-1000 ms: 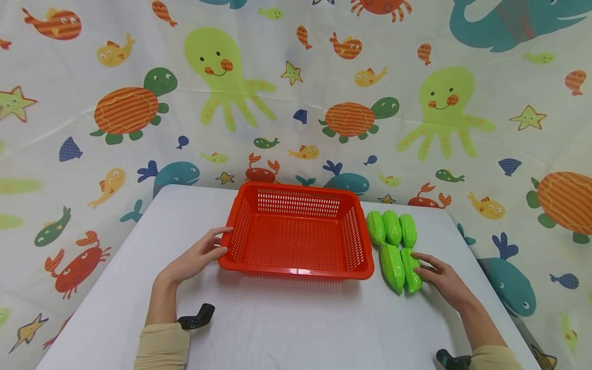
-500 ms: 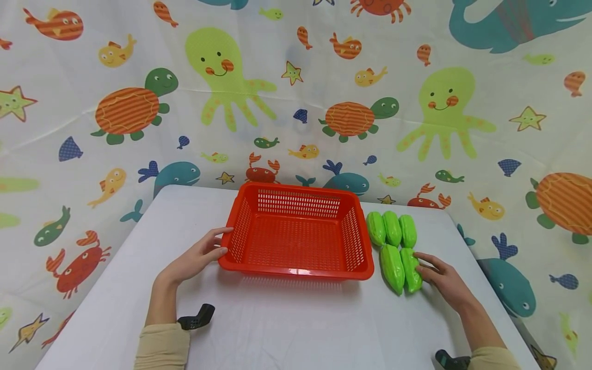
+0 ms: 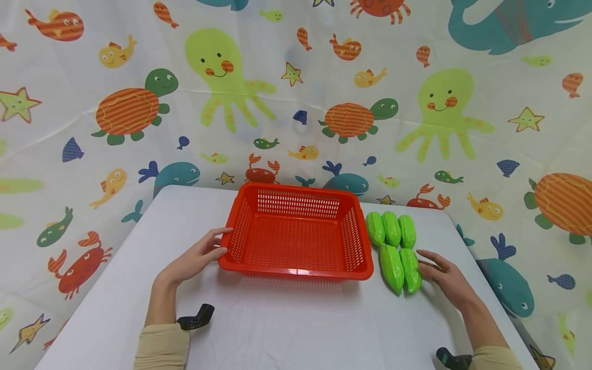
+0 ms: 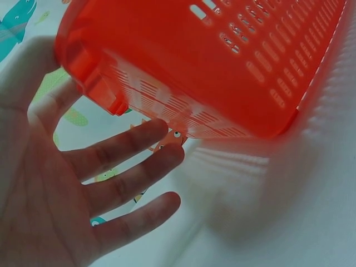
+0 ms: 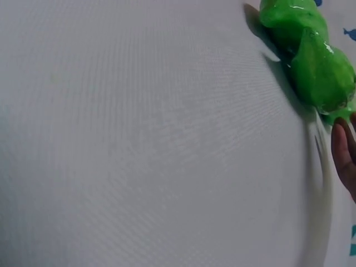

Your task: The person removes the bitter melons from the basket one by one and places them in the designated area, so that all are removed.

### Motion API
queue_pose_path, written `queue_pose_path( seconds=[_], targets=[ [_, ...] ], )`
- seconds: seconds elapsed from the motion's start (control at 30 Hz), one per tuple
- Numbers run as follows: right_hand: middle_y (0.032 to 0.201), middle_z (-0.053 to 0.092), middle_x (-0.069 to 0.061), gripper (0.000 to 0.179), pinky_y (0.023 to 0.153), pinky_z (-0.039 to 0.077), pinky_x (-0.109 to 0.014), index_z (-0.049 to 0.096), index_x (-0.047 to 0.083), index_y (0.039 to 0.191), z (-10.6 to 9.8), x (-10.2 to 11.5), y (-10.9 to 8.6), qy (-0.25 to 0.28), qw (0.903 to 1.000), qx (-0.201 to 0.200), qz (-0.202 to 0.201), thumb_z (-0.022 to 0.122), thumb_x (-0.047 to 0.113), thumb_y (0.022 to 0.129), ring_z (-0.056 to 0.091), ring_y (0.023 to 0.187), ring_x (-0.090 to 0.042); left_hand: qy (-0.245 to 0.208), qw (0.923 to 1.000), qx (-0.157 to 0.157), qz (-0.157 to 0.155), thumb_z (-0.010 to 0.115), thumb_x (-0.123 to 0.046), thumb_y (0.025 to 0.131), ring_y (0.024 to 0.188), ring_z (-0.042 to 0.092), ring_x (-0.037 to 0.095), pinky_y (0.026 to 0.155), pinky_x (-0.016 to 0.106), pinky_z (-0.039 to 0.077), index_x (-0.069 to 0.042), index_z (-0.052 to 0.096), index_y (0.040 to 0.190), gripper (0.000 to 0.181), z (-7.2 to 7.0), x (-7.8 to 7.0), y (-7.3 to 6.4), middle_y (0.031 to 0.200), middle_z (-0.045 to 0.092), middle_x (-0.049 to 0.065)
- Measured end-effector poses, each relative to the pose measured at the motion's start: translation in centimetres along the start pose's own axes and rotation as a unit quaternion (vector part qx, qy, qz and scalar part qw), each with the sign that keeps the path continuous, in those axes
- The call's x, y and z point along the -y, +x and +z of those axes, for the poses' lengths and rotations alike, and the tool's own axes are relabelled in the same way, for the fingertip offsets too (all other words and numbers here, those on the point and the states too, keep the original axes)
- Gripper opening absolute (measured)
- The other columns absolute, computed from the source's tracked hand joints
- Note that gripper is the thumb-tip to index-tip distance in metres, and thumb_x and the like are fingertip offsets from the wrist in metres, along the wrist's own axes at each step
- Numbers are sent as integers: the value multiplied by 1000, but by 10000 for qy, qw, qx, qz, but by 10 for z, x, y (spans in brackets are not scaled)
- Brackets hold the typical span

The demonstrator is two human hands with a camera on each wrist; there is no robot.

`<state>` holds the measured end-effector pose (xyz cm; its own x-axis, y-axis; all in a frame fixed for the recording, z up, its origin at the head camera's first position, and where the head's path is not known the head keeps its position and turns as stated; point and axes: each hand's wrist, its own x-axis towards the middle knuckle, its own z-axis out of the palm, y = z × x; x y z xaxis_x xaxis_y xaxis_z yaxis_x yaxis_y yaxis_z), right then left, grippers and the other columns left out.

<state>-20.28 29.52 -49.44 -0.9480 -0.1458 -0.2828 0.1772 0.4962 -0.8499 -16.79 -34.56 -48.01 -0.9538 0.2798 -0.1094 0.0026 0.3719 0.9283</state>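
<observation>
A red plastic basket (image 3: 296, 231) with slotted walls sits on the white table. My left hand (image 3: 194, 259) is at its left end, with the thumb and index finger touching the rim; in the left wrist view its other fingers (image 4: 133, 175) stretch out straight below the rim. To the right of the basket lie several glossy bright green elongated pieces, in two rows. My right hand (image 3: 446, 280) rests beside the near right green piece (image 3: 410, 271), its fingers loosely bent at that piece's right side. Only some fingers (image 5: 340, 147) of that hand show in the right wrist view.
The white-covered table (image 3: 296, 324) runs up to a curtain (image 3: 296, 103) printed with sea animals. Three green pieces in the back row (image 3: 391, 228) lie close to the basket's right wall. A black camera mount (image 3: 198, 317) is worn on the left wrist.
My right hand has shifted slightly to the right, its fingers drawing off the top of the near right green piece. The left hand and the basket have stayed put.
</observation>
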Motion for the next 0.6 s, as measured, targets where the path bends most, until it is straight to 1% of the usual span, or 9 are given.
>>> queue_pose_path(
  seconds=[0.03, 0.1, 0.17, 0.23, 0.37, 0.43, 0.47, 0.53, 0.6],
  targets=[
    [154, 32, -23, 66, 110, 26, -62, 30, 13, 153, 0, 1, 0, 15, 10000, -9, 23, 52, 44, 100, 42, 134, -23, -4, 10000, 0, 6, 59, -38, 97, 127, 43, 37, 96, 55, 47, -32, 31, 150, 60, 0, 0, 0, 142, 42, 16],
    [154, 31, -24, 66, 109, 22, -66, 29, 12, 153, -1, 4, 2, 38, 10000, -39, 29, 52, 44, 99, 32, 140, -38, 1, 10000, -17, 34, 59, -38, 97, 127, 43, 37, 95, 54, 48, -32, 32, 149, 60, -1, 1, 0, 143, 42, 15],
    [154, 29, -25, 67, 108, 20, -68, 28, 11, 153, -3, 8, 3, 62, 10000, -58, -24, 52, 44, 100, 26, 141, -44, 22, 10000, -35, 87, 60, -37, 96, 128, 43, 37, 95, 52, 49, -31, 33, 149, 59, -2, 2, 1, 143, 41, 14],
    [154, 29, -25, 68, 108, 21, -68, 28, 11, 153, -5, 13, 5, 54, 9999, -138, -79, 52, 45, 99, 26, 140, -43, 93, 9998, -31, 168, 60, -37, 96, 127, 43, 38, 94, 51, 50, -29, 34, 148, 59, -4, 2, 3, 144, 41, 13],
    [154, 31, -21, 67, 110, 25, -62, 29, 15, 153, -8, 23, 10, 125, 9991, -337, -221, 53, 46, 99, 43, 130, -14, 273, 9992, -21, 285, 62, -36, 95, 127, 44, 39, 92, 52, 51, -24, 41, 146, 56, -9, -3, 6, 145, 43, 12],
    [154, 31, -20, 66, 110, 26, -61, 30, 18, 153, -9, 28, 10, 189, 9984, -441, -313, 53, 47, 98, 43, 126, -8, 393, 9986, -54, 362, 62, -35, 95, 127, 44, 39, 91, 53, 51, -21, 43, 145, 54, -12, -6, 7, 144, 44, 12],
    [154, 31, -19, 65, 111, 26, -61, 31, 21, 153, -8, 32, 10, 213, 9979, -511, -328, 53, 48, 98, 43, 126, -7, 458, 9981, -97, 390, 61, -36, 95, 127, 45, 38, 91, 54, 51, -21, 45, 144, 53, -14, -7, 8, 144, 45, 11],
    [155, 29, -19, 66, 111, 25, -62, 31, 23, 153, -6, 42, 10, 276, 9967, -650, -390, 54, 50, 97, 39, 134, -20, 674, 9964, -245, 446, 61, -36, 96, 126, 46, 37, 93, 56, 49, -19, 46, 143, 52, -18, -11, 10, 143, 46, 12],
    [156, 26, -20, 68, 111, 22, -64, 31, 23, 153, -1, 55, 12, 343, 9949, -809, -502, 55, 51, 96, 30, 140, -33, 1002, 9926, -483, 484, 60, -36, 97, 126, 46, 37, 95, 58, 47, -17, 47, 142, 51, -22, -19, 14, 142, 46, 13]
  ],
)
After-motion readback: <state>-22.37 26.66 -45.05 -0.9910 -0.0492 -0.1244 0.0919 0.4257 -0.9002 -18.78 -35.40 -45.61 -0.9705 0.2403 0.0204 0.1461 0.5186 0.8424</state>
